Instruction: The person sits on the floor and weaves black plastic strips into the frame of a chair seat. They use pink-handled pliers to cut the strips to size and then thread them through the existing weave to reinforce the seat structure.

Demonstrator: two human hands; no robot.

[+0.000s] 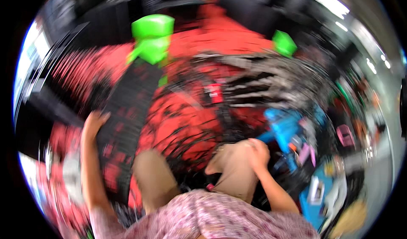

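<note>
- The whole view is smeared by motion blur, so fine detail is hard to make out.
- Your left hand is raised on the left of the scene, at the near edge of a long dark strip patterned in black and red. It seems to touch the strip's left side, but the blur hides whether the fingers are curled round it or just resting, so I cannot tell its grip.
- That strip runs away from you toward a bright green blocky thing at its far end; the two look joined or touching there.
- Your right hand lies on your right knee, on the tan trouser cloth, fingers bent loosely against the fabric. Whether it pinches the cloth or only rests on it cannot be told.
- Your other knee, also in tan, shows near the middle, just right of the strip.
- Between and beyond your knees lies a red surface with tangled black lines.
- A second, smaller green piece sits far right, well apart from the first.
- To the right of your right hand is a blue object amid a clutter of small coloured items.
- Your patterned pink top fills the near edge.
</note>
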